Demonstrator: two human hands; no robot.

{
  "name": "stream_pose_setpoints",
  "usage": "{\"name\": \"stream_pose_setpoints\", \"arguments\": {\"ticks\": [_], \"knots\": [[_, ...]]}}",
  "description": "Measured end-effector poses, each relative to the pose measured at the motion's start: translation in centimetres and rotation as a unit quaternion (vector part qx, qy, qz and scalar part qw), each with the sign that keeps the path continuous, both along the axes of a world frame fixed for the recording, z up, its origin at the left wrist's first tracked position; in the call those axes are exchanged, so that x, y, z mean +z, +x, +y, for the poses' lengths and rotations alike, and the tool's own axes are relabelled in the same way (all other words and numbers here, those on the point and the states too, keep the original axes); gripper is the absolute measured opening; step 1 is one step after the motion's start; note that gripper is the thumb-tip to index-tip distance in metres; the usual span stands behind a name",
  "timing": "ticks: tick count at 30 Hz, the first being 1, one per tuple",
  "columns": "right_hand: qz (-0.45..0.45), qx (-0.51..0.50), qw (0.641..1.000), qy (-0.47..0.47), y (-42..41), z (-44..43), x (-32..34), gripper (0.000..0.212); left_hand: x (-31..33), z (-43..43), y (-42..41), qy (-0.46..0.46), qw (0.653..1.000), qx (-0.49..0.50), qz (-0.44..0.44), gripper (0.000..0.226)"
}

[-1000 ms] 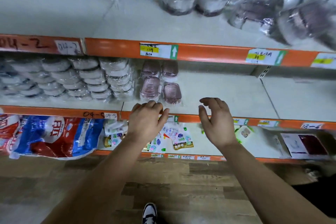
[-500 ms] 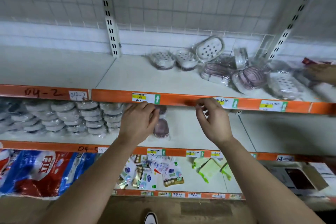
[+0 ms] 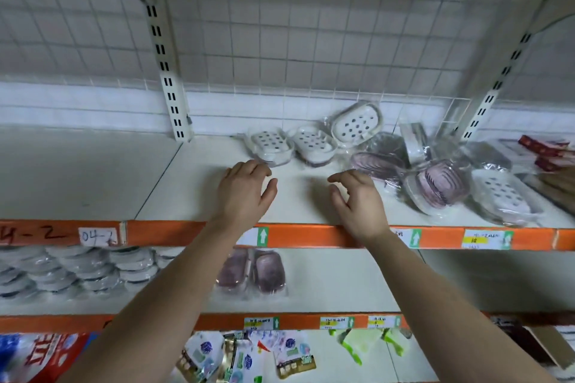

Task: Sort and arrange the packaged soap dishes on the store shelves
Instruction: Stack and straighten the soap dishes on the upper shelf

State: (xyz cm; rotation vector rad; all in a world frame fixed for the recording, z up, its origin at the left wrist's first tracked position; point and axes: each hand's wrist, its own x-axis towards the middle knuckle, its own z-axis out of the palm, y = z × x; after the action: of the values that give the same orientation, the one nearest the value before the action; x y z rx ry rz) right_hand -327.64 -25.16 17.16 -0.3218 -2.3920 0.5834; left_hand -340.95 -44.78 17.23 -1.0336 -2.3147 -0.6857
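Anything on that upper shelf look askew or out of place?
Yes. One white soap dish stands tilted on edge at the back, and the pink soap dishes beside it lie heaped at odd angles, not in rows.

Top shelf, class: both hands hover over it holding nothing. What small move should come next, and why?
Probably the left hand reaches forward and grips the nearest white soap dish, which lies just beyond its fingers. That hand and the right hand hold nothing, while the packaged dishes further right lie jumbled, some tilted.
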Motion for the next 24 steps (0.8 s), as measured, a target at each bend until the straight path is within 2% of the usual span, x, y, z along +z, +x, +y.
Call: {"name": "stream_pose_setpoints", "arguments": {"ticks": [4, 9, 15, 20, 24], "knots": [[-0.006, -0.015, 1.0, 0.017, -4.1, 0.9, 0.3, 0.04, 0.0, 2.3, -2.7, -0.031, 0.999, -0.015, -0.021, 0.044], [0.027, -0.054, 0.997, 0.052, -7.3, 1.6, 0.0, 0.034, 0.0, 5.0, -5.7, -0.071, 0.997, -0.015, -0.029, 0.034], [0.048, -0.061, 0.996, 0.052, -7.9, 2.6, -0.8, 0.033, 0.0, 7.3, -7.8, -0.112, 0.992, -0.019, -0.054, 0.055], [0.07, -0.049, 0.994, 0.062, -7.9, 2.4, -0.8, 0.031, -0.3, 7.3, -8.8, -0.144, 0.989, 0.032, -0.01, 0.062], [0.083, -0.053, 0.993, 0.06, -8.0, 2.7, -0.9, 0.029, -0.1, 6.6, -9.2, -0.15, 0.988, 0.028, 0.024, 0.052]]}}
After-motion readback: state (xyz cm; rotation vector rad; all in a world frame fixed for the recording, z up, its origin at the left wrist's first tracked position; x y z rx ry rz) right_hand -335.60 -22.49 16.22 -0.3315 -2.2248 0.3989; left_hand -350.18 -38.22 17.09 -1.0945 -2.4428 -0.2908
